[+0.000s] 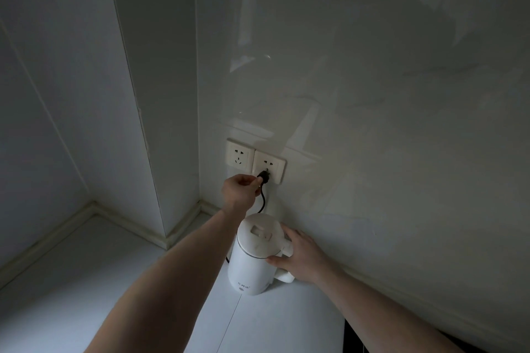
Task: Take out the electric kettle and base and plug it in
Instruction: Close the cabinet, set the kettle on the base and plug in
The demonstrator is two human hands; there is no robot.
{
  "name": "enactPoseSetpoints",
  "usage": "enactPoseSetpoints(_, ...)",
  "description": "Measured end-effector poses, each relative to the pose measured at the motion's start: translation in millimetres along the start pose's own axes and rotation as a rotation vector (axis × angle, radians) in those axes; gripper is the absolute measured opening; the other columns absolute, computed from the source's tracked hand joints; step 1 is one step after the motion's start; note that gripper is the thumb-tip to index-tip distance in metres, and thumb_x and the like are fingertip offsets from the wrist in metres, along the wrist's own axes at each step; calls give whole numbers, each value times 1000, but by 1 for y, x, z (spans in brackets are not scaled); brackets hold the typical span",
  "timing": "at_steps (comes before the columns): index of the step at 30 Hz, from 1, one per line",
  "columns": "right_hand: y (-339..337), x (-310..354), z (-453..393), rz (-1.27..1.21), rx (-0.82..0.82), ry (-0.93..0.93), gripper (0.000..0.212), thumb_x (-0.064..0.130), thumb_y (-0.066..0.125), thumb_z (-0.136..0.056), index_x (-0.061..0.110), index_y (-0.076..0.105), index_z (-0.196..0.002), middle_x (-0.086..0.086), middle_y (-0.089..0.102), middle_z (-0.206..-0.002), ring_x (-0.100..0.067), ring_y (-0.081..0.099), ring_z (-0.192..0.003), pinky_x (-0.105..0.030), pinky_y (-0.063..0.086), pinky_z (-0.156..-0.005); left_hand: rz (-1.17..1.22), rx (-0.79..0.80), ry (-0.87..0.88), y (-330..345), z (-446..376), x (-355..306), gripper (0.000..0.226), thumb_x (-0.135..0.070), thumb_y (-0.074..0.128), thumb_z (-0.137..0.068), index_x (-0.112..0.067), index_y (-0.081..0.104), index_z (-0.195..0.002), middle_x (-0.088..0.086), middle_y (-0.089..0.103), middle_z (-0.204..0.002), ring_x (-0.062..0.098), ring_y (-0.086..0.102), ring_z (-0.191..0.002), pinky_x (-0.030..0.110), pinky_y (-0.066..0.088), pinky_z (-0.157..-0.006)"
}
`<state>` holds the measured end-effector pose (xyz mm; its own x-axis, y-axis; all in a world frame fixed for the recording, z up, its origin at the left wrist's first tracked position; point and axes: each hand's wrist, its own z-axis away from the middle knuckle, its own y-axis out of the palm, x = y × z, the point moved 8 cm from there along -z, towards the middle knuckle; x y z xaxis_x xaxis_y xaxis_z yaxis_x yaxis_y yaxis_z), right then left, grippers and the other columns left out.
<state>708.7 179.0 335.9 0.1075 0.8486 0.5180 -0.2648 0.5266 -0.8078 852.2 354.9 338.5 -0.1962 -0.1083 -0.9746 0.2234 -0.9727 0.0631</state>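
A white electric kettle (253,258) stands upright on the white counter (100,275) close to the wall. Its base is hidden beneath it. My right hand (298,256) wraps the kettle's handle on the right side. My left hand (239,189) pinches the black plug (263,176) and holds it against the lower holes of the right wall socket (268,165). The black cord (262,199) hangs from the plug down behind the kettle's lid. Whether the plug's pins are fully in the socket cannot be seen.
A second socket (239,155) sits just left of the one in use. A boxed-in wall column (160,123) juts out at the left, forming a corner. The counter's dark front edge (354,335) shows at the bottom right.
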Motion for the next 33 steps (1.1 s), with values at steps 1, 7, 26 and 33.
enactPoseSetpoints(1, 1, 0, 1, -1, 2, 1, 92, 71, 68, -65, 52, 28, -146, 9, 54, -140, -21, 46, -131, -39, 43, -106, 11, 12, 4, 2, 3, -1, 11, -18, 82, -82, -10, 74, -81, 5, 75, -70, 27, 76, -75, 44, 62, -83)
enactPoseSetpoints(7, 4, 5, 2, 23, -17, -30, 98, 63, 72, -77, 30, 25, -157, 5, 48, -149, -22, 43, -137, -37, 38, -110, 21, 97, 91, 29, 23, -25, 23, -23, 83, -82, -2, 74, -81, 10, 73, -71, 16, 67, -63, 27, 59, -69)
enactPoseSetpoints(26, 3, -2, -1, 5, -58, -37, 80, 64, 66, -80, 35, 38, -148, 5, 55, -139, -21, 49, -130, -37, 43, -106, -351, 11, 199, 30, 24, -44, 19, -25, 60, -95, -14, 56, -80, -2, 60, -73, 19, 55, -70, 27, 41, -60)
enactPoseSetpoints(33, 0, 4, -1, 12, -106, -88, 71, 49, 68, -89, 25, 40, -149, 2, 54, -143, -21, 47, -132, -33, 39, -108, -364, -5, 295, 35, 17, -58, 16, -27, 58, -94, -14, 65, -89, 1, 70, -83, 20, 64, -76, 24, 46, -66)
